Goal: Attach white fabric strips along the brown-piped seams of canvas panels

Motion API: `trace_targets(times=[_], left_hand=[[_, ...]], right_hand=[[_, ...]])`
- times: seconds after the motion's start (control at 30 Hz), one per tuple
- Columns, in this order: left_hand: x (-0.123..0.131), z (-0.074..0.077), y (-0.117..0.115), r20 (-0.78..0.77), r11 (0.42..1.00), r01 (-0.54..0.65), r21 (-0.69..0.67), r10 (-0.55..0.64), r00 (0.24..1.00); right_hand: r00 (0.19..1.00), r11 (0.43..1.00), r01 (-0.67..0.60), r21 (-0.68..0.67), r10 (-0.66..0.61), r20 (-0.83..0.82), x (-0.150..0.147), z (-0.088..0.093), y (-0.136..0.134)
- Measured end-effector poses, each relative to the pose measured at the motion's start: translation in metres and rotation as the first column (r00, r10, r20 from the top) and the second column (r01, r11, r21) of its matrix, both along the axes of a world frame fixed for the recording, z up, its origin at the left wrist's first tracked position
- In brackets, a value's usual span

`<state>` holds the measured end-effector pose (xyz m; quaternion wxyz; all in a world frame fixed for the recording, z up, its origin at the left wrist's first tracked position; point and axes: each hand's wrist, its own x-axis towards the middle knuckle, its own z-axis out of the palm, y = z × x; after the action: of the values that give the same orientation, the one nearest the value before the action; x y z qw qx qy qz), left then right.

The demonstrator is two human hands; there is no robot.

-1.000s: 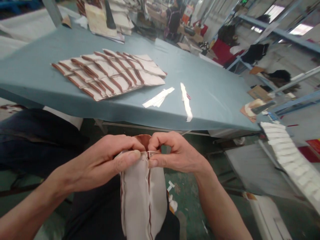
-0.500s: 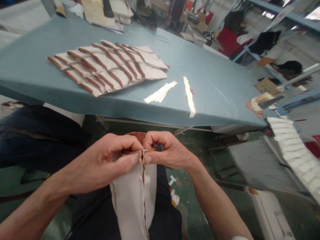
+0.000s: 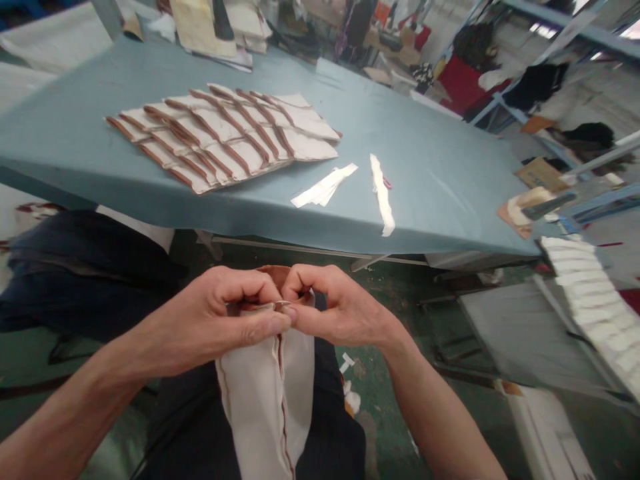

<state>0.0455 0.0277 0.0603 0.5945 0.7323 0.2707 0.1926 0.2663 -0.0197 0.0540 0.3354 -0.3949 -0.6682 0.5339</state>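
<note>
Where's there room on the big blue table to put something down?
The blue table looks bare right of the crinkled white strip and left of the overlapping white-and-brown pieces. It's crowded where those pieces lie and at the far edge, around the yellowish slab.

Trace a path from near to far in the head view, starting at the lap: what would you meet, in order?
Pale seamed piece, pinched by left hand and right hand → front edge of blue table → overlapping brown-edged pieces → yellowish slab.
</note>
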Motion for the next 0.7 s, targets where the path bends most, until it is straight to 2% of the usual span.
trace_targets(times=[0.13,0.3,0.37,0.43,0.53,0.6,0.7], left_hand=[[-0.01,0.0,0.002,-0.048,0.998,0.058,0.039,-0.057,0.997],[-0.02,-0.003,0.003,-0.116,0.998,0.063,0.025,-0.06,0.991],[-0.022,-0.002,0.005,-0.14,0.997,0.054,0.053,-0.046,0.989],[-0.024,-0.001,0.006,-0.142,0.995,-0.008,0.1,0.022,0.99],[-0.023,0.002,0.004,-0.108,0.973,-0.166,0.162,0.185,0.977],[-0.022,0.001,0.001,-0.084,0.95,-0.247,0.189,0.266,0.96],[-0.019,-0.006,-0.003,-0.05,0.921,-0.305,0.243,0.326,0.944]], right_hand=[[0.999,0.999,-0.018,0.036,0.016,0.04,-0.001,0.001,0.0],[0.995,0.999,0.009,0.036,-0.013,0.102,-0.006,0.001,0.005],[0.99,0.997,0.022,0.077,-0.032,0.135,-0.01,0.001,0.011],[0.985,0.983,0.06,0.171,-0.086,0.147,-0.014,0.001,0.016],[0.96,0.938,0.223,0.264,-0.259,0.108,-0.022,0.005,0.021],[0.934,0.923,0.318,0.218,-0.345,0.099,-0.028,0.007,0.019],[0.91,0.928,0.363,0.09,-0.373,0.182,-0.037,0.005,0.01]])
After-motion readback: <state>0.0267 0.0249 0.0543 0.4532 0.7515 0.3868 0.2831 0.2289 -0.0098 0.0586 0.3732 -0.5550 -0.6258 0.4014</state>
